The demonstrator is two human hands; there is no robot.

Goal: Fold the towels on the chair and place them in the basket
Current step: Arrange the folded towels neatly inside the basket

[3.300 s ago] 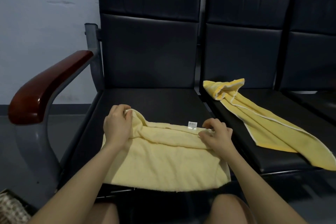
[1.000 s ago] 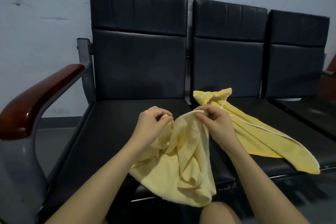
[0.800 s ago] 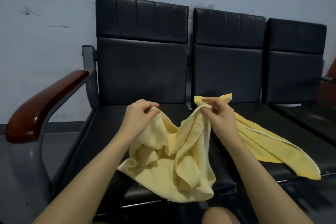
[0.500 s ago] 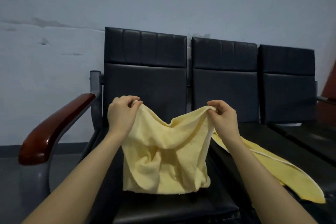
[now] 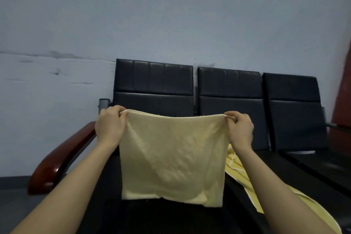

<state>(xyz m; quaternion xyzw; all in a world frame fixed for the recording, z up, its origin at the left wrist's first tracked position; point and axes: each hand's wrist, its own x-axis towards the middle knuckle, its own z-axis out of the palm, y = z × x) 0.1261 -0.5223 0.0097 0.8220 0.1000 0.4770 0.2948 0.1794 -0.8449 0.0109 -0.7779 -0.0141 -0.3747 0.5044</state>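
Up high: both hands pinch pale towel top corners, hanging flat.

Two bare forearms are being shown rising from the lower corners of the head view, each ending in a hand. No sleeve, cuff, watch or bracelet is being worn on either forearm as far as the frame reaches. The left hand is being seen from the back, its knuckles rounded, with no ring. The right hand is likewise being seen from the back, unadorned. Fingernails are being hidden from view.
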